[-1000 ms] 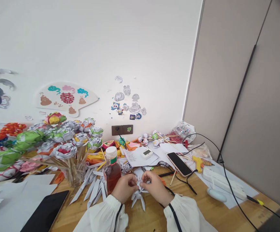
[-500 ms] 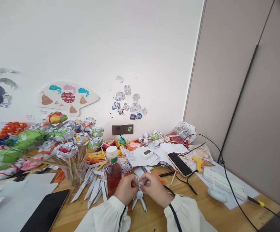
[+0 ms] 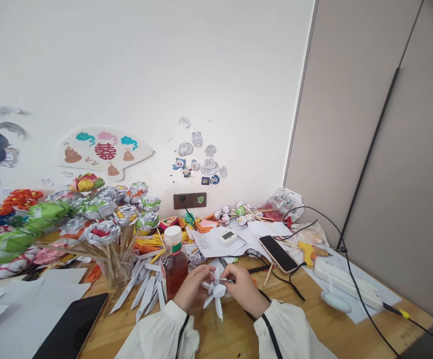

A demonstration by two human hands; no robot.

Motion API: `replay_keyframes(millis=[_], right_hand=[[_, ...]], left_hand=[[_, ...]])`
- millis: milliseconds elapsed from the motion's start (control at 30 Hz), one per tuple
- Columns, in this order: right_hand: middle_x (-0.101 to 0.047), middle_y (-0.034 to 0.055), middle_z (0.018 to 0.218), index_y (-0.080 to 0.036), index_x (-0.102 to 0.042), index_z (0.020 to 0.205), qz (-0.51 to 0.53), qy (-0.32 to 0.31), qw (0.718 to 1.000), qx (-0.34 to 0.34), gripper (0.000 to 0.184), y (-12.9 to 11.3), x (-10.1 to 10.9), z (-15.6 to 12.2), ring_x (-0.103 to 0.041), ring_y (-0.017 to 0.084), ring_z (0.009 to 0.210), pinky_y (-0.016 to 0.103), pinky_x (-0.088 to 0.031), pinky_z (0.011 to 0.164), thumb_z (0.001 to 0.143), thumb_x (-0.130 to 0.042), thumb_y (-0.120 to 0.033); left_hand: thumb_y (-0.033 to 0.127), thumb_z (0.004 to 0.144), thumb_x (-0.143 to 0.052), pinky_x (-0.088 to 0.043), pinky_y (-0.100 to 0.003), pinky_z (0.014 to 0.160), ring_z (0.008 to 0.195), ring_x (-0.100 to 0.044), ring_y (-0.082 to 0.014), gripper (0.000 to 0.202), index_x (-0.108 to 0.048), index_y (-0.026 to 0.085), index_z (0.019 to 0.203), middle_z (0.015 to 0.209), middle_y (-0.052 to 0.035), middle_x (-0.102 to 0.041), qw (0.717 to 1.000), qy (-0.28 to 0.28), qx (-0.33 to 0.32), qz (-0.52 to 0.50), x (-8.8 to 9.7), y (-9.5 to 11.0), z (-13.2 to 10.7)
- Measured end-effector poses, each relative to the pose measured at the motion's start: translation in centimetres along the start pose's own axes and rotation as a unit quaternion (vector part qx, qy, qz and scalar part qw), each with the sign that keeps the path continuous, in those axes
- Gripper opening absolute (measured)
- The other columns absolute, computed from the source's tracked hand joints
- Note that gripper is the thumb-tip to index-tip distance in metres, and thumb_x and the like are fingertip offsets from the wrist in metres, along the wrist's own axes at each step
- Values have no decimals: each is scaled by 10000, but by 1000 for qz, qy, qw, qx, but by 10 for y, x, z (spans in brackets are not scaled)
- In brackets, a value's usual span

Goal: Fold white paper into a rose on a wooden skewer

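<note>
Wooden table (image 3: pixel 306 319), cluttered, set against a white wall.

Far left: large bunch of paper flowers (image 3: pixel 89 219) on wooden sticks, the sticks standing in a glass jar (image 3: pixel 117 271).

Lower left: black tablet (image 3: pixel 70 329) lying flat, partly on white paper sheets (image 3: pixel 22 304).

Right side: white power strip (image 3: pixel 345 284) with a black cable running off the table edge. White mouse (image 3: pixel 335 301) just in front of it.

Smartphone (image 3: pixel 278 253), screen dark, lies flat and angled between the power strip and the table's centre. Yellow glue gun (image 3: pixel 308 253) just to its right.

Both sleeves white, entering from the bottom edge.

Left hand (image 3: pixel 194 289) and right hand (image 3: pixel 244 289) meet at centre front, just above the table top. Each pinches the folded white paper piece (image 3: pixel 216 291) between thumb and fingertips (both grips closed on it, one from either side).

Plastic bottle (image 3: pixel 173 267), red-brown liquid, white cap on, upright just beside the left hand, on its far side.

Loose folded white strips (image 3: pixel 145 291) fanned out on the table between the jar and the bottle.

The paper piece sits between the two hands, pointed flaps hanging down toward the wood. Whether the lowest tip touches the table I cannot tell.

Small white digital timer (image 3: pixel 227 237) on printed sheets behind the hands.
</note>
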State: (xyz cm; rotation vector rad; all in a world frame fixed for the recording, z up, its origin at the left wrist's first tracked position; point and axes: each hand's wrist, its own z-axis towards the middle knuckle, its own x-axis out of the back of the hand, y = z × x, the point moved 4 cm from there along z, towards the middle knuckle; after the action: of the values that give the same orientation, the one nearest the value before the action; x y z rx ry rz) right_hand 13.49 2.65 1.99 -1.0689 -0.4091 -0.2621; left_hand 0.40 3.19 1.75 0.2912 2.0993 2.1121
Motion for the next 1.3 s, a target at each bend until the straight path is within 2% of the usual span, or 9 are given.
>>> replay_keyframes(millis=[67, 167, 300, 633, 733, 867, 1000, 1200, 1300], right_hand=[[-545, -27, 618, -167, -549, 656, 2, 9, 1000, 2, 87, 1, 1, 1, -518, 123, 606, 208, -386, 556, 643, -519, -86], [-557, -20, 641, -168, -566, 677, 1, 11, 1000, 9, 100, 1, 0, 0, -526, 132, 633, 219, -397, 581, 644, -520, -86], [-584, -8, 710, -174, -597, 741, -7, 2, 1000, 28, 145, -6, 0, -2, -537, 141, 680, 238, -401, 634, 654, -525, -83], [-583, -14, 735, -196, -597, 706, -41, -34, 995, 87, 132, -24, 3, -6, -521, 144, 743, 238, -376, 671, 658, -573, -75], [-566, -16, 713, -187, -580, 699, -51, -31, 995, 85, 117, -21, 1, -6, -514, 139, 709, 232, -375, 637, 661, -564, -78], [-541, -18, 695, -182, -553, 679, -64, -29, 993, 98, 155, -20, -1, -7, -502, 134, 694, 227, -367, 617, 658, -513, -33], [-531, -15, 691, -194, -552, 651, -81, -49, 986, 140, 247, -25, -2, -10, -483, 151, 749, 242, -350, 656, 609, -473, 37], [-564, 4, 778, -201, -570, 798, -91, -47, 984, 148, 253, -23, -1, -10, -506, 154, 777, 251, -374, 673, 668, -481, -3], [-576, -1, 753, -200, -584, 757, -96, -49, 982, 154, 266, -20, -2, -9, -522, 146, 769, 240, -384, 665, 664, -469, 20]], left_hand=[[536, 605, -469, -386, -234, 426, 490, -504, -121, 386, -517, 182, 753, 641, 16, -510, 998, -19, 32, -44, -1, -2, -1], [510, 570, -548, -377, -222, 386, 463, -498, -119, 344, -498, 187, 678, 583, 30, -504, 993, -46, 74, -83, -2, -4, -4], [460, 522, -620, -366, -207, 369, 403, -475, -103, 336, -446, 199, 641, 473, 72, -473, 987, -49, 101, -113, -2, -7, -5], [470, 469, -653, -264, -189, 363, 336, -374, -60, 371, -417, 187, 519, 402, 104, -416, 995, 31, 31, -92, -1, -12, 0], [463, 475, -668, -276, -195, 391, 370, -404, -68, 369, -438, 176, 510, 418, 102, -429, 996, 54, 7, -64, 0, -14, 3], [410, 576, -661, -337, -200, 431, 435, -468, -84, 326, -460, 159, 524, 450, 94, -452, 997, 70, -8, -24, 2, -22, 7], [271, 801, -505, -444, -233, 513, 540, -538, -86, 170, -550, 120, 738, 658, 35, -565, 998, 66, -4, 12, 3, -29, 10], [305, 690, -617, -429, -225, 521, 546, -544, -118, 214, -518, 134, 605, 506, 76, -497, 997, 74, -4, 30, 7, -27, 9], [284, 773, -539, -476, -292, 623, 704, -583, -152, 180, -563, 117, 837, 778, -1, -600, 997, 62, 21, 46, 7, -30, 10]])
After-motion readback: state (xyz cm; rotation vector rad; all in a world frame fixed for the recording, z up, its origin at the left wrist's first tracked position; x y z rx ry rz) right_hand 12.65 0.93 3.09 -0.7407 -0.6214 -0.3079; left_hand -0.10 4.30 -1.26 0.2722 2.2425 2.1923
